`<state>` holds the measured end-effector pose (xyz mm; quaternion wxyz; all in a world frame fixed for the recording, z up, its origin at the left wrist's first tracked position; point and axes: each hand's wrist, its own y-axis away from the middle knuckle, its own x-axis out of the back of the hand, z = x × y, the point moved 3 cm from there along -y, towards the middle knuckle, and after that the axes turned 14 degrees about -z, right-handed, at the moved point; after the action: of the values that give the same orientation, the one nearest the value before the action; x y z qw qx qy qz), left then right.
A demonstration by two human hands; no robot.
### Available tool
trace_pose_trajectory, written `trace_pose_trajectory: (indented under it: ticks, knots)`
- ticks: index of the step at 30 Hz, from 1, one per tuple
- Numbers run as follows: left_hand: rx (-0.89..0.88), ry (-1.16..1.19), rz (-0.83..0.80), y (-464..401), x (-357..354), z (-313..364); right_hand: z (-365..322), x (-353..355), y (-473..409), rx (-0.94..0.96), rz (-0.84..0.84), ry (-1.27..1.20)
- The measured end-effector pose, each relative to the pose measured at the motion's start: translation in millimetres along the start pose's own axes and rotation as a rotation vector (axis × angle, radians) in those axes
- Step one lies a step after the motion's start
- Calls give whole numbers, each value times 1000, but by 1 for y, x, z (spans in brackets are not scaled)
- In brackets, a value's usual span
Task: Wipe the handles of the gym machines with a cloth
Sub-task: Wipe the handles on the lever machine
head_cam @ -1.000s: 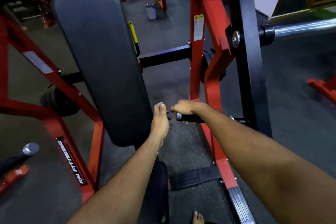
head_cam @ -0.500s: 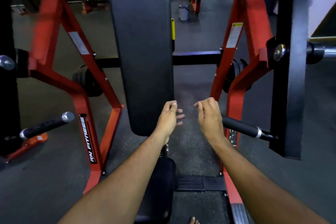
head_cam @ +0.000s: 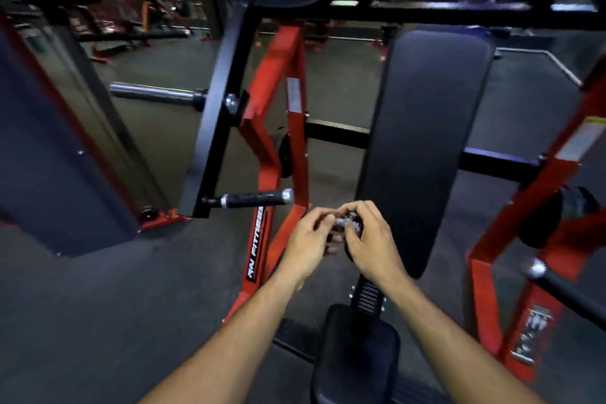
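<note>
Both hands meet in front of the chest, fingers curled inward around a small bunched cloth [head_cam: 348, 222]. Left hand [head_cam: 310, 241] pinches it from the left side; right hand [head_cam: 370, 239] closes over it from the right, thumb and forefinger arched on top. Cloth is mostly hidden between the fingers: only a pale, crumpled patch shows, blurred.

Hands hang in the air, touching no part of the machine. Behind them, tall black back pad [head_cam: 426, 141], tilted, its lower end just beside the right hand. Black seat [head_cam: 355, 354] below, between the forearms.

Left handle [head_cam: 252, 199]: black grip with a silver end cap, sticking out level from the black upright bar [head_cam: 216, 102], near the left hand but apart from it. Right handle [head_cam: 570, 295]: black grip with silver cap, low at the right edge, well apart from both hands.

Red frame [head_cam: 282, 82] rises on both sides of the pad; white lettering runs down the left leg, partly blurred. Chrome sleeve [head_cam: 154, 93] sticks out left from the upright bar. Dark rubber floor [head_cam: 131, 305] all round. More red equipment in the background, too blurred to tell apart.
</note>
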<state>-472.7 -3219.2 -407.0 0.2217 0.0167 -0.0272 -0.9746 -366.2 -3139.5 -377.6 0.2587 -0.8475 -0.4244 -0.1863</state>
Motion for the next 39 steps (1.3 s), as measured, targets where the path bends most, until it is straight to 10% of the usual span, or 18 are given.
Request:
trace_pose_trajectory:
  ticks: [15,26,39]
  knots:
    - [180,-1043,58,4,194,-39,-16,-96,-77,-46,-199,200]
    - [415,-1414,-348,-138,268,-55,48,-129,-194,47,-396,368]
    - [236,-1438,-257,-169,295,-81,77,-132,-218,434,-611,700]
